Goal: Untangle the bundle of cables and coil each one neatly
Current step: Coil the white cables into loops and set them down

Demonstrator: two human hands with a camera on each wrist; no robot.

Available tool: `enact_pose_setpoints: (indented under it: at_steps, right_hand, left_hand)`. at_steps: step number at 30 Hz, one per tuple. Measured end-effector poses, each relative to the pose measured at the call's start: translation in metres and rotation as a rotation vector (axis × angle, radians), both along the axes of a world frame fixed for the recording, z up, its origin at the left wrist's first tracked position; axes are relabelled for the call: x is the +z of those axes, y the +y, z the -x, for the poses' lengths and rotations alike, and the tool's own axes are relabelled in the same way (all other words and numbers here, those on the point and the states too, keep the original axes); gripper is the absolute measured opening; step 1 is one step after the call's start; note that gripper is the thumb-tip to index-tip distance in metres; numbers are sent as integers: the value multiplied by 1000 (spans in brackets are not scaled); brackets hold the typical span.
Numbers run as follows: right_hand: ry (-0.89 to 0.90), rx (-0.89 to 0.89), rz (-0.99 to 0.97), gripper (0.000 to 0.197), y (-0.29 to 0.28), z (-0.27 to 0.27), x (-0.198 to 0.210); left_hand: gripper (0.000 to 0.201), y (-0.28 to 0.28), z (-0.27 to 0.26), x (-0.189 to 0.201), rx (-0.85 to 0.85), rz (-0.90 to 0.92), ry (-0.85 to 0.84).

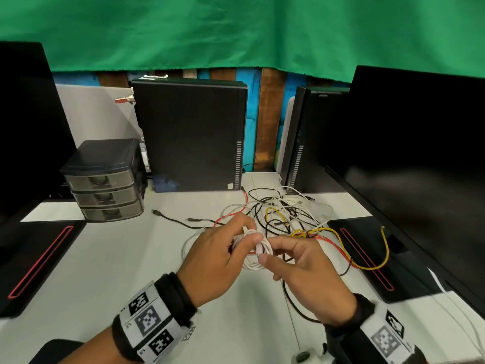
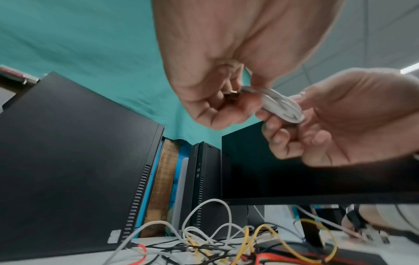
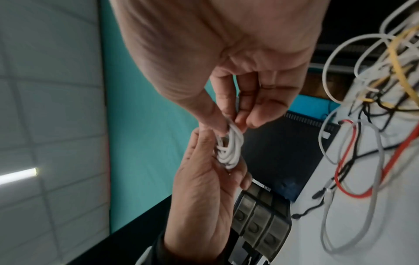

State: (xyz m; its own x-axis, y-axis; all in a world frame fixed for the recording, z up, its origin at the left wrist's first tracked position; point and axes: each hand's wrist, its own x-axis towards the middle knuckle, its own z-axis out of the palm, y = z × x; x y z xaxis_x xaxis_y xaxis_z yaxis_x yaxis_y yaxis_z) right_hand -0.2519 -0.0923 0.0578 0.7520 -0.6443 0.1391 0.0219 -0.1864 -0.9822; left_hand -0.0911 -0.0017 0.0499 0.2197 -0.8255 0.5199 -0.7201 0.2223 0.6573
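- Your pale grey desk surface (image 1: 110, 258) carries everything here.
- On it lies a loose tangle of white, black, yellow and red cables (image 1: 286, 219), near the far middle.
- A smoky grey plastic three-drawer organiser (image 1: 105, 185) stands at your left.
- Two upright black computer towers (image 1: 191, 137) stand at the back.
- Black monitor bases with red trim (image 1: 39, 261) sit on both sides.

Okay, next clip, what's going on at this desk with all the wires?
A person is sorting a tangle of cables. Both hands, the left hand and the right hand, hold a small white cable coil above the desk, pinching it from either side. Behind it, the pile of white, black, yellow and red cables lies tangled on the desk.
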Motion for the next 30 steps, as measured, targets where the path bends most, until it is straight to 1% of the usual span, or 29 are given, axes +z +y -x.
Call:
enact_pose_setpoints:
  at_steps: [2,4,6,8,9,11,13,14,16,17,18,20,21,22,23,24,26,28,30]
  right_hand:
    - [54,17,50,19,-3,1,-3]
    - [90,60,42,12,-8,2,-2]
    - [91,128,-17,19,-13,4,-1]
    - [61,192,-117,20,-16,5,1]
    - [32,218,-168,20,-17,5,0]
    - [-19,253,-235,23,-18,4,-1]
    - [-40,239,-194,25,-16,2,-3]
    - [-48,191,-140,25,-14,0,-6]
    - [-68,8,20,25,-9,-3,-14]
    - [-86,-91,136,26,-7,-5,-17]
    - [-107,-168,294,24,-5,-5,-21]
    - [-131,-243,707,13,-4,-5,-23]
    - [-136,-253,867,13,-4,-5,-25]
    - [-138,-248,956,15,-5,-5,-27]
    - [-144,-239,977,16,-6,-5,-28]
    - [-154,-237,953,17,-7,-5,-29]
    - [-168,-233,804,14,-6,-9,-28]
    - [-167,-217,605,8,-2,-17,-24]
    - [-173,-219,498,13,0,-28,-19]
  left_hand:
    - [20,1,-2,-4,19,2,-101]
    - [21,1,-4,-7,-3,2,-139]
    - [21,0,-8,-7,-40,6,-164]
    - [22,-1,-12,-6,-52,10,-166]
    - [23,-2,-13,-4,-50,9,-146]
    - [28,-3,-14,-3,-52,-13,-37]
    - [33,-3,-11,-2,-68,-47,94]
    - [35,-3,-8,-3,-82,-70,142]
    - [36,-4,-2,-5,-120,-123,233]
    - [38,-4,0,-5,-140,-150,309]
    - [38,-5,1,-4,-158,-180,405]
    - [33,-6,-2,0,-188,-267,544]
    - [32,-5,-5,3,-197,-323,556]
    - [32,-4,-7,7,-211,-378,547]
    - [30,-2,-10,9,-240,-421,542]
    - [26,-1,-13,11,-279,-457,563]
    - [15,1,-20,13,-341,-507,627]
    - [15,3,-24,14,-319,-508,661]
    - [16,3,-28,14,-258,-465,694]
